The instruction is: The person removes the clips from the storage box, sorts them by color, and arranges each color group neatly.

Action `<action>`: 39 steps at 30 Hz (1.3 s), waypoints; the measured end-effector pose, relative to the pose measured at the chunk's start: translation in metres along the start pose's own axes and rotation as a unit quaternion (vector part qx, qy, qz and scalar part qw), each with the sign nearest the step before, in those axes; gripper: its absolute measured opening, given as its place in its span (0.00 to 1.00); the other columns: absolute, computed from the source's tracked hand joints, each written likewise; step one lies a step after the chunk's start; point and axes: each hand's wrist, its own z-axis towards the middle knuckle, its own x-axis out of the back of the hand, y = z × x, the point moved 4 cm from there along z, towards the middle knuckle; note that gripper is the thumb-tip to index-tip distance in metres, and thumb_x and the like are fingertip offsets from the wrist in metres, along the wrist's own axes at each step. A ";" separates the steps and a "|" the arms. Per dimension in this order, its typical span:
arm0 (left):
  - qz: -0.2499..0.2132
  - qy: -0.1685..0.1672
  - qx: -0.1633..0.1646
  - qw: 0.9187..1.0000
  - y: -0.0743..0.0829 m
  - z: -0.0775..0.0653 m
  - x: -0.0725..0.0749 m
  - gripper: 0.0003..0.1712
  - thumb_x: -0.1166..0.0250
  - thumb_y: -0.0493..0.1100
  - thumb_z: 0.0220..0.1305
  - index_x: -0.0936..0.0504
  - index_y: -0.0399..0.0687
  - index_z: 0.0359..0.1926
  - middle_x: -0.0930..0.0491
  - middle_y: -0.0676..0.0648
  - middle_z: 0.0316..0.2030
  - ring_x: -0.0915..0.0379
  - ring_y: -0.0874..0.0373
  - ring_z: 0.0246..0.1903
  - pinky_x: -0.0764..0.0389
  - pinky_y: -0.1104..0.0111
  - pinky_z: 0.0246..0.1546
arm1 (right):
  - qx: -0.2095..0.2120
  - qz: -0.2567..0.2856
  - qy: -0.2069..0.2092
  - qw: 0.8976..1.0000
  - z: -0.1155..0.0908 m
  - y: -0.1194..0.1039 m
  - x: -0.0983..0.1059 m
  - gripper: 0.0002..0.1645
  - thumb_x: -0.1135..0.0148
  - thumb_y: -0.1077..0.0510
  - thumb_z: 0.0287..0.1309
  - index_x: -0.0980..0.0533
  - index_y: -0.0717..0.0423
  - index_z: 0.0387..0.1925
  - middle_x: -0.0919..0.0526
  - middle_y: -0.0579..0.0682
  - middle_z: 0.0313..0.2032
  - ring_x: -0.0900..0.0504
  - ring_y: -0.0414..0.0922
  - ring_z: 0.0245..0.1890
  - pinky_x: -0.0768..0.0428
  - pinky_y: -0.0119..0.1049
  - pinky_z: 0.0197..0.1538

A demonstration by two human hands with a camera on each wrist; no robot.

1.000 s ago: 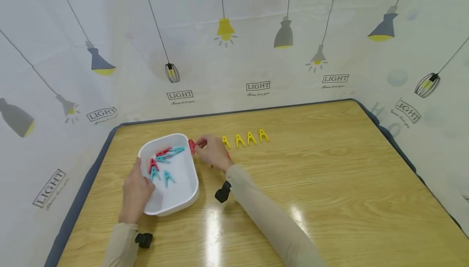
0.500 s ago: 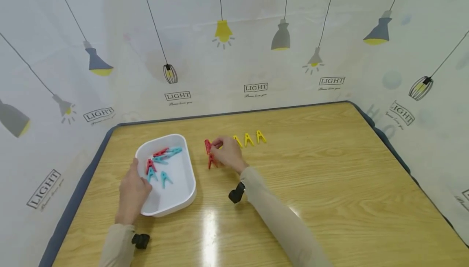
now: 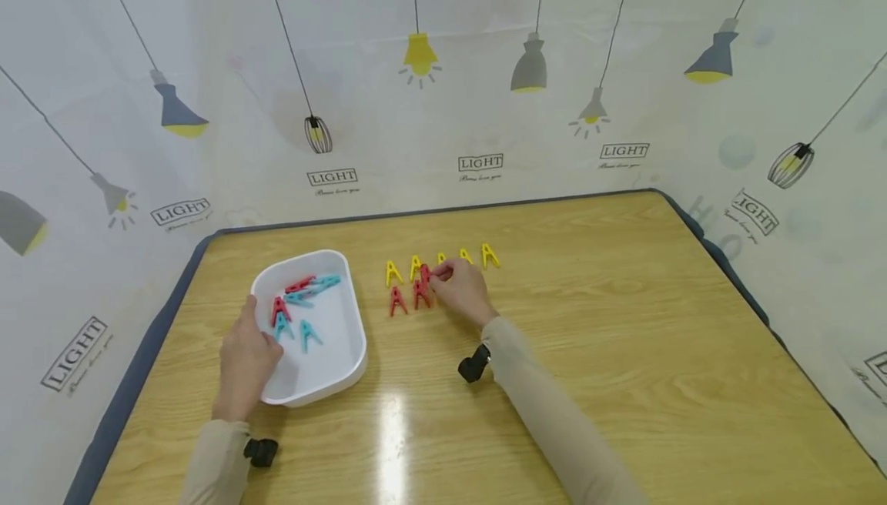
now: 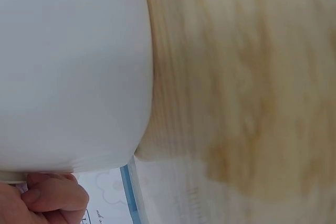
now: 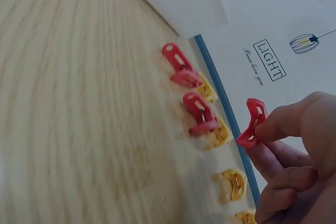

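Observation:
My left hand grips the left rim of a white plastic tub; the left wrist view shows its curled fingers at the tub's edge. Inside the tub lie red and light-blue clothespins. Between thumb and fingertips, my right hand pinches a red clothespin, raised above the table in the right wrist view. Two red clothespins stand side by side on the table, left of that hand. Behind them runs a row of several yellow clothespins, some partly covered by the right hand.
The wooden table has a dark blue edge. A white cloth printed with lamps rises behind it and at both sides. Each wrist carries a small black camera.
My right hand has carried the red clothespin rightward from the tub's rim, past the two standing red ones, to the front of the yellow row. The left hand stays on the tub.

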 end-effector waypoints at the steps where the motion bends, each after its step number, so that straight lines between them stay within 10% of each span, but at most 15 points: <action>1: -0.001 0.000 0.000 1.000 0.000 0.000 0.000 0.44 0.46 0.29 0.65 0.55 0.31 0.78 0.38 0.21 0.69 0.32 0.27 0.61 0.23 0.39 0.59 | -0.004 -0.002 -0.002 1.000 -0.001 0.003 0.002 0.06 0.34 0.58 0.60 0.16 0.56 0.36 0.13 0.51 0.35 0.18 0.45 0.36 0.18 0.37 0.41; 20: -0.003 -0.017 0.021 1.000 0.000 0.003 -0.003 0.45 0.45 0.30 0.68 0.57 0.34 0.79 0.40 0.23 0.71 0.33 0.28 0.63 0.24 0.40 0.59 | -0.062 -0.087 0.000 0.994 -0.007 0.028 0.012 0.05 0.32 0.55 0.56 0.16 0.52 0.32 0.14 0.48 0.32 0.21 0.43 0.31 0.28 0.30 0.31; 39: -0.005 0.005 -0.009 1.000 0.001 0.002 0.001 0.42 0.47 0.30 0.66 0.53 0.30 0.78 0.38 0.22 0.69 0.33 0.27 0.63 0.25 0.39 0.60 | -0.061 -0.054 0.014 0.997 -0.011 0.037 0.012 0.10 0.38 0.51 0.60 0.18 0.52 0.36 0.14 0.49 0.32 0.19 0.44 0.30 0.23 0.34 0.33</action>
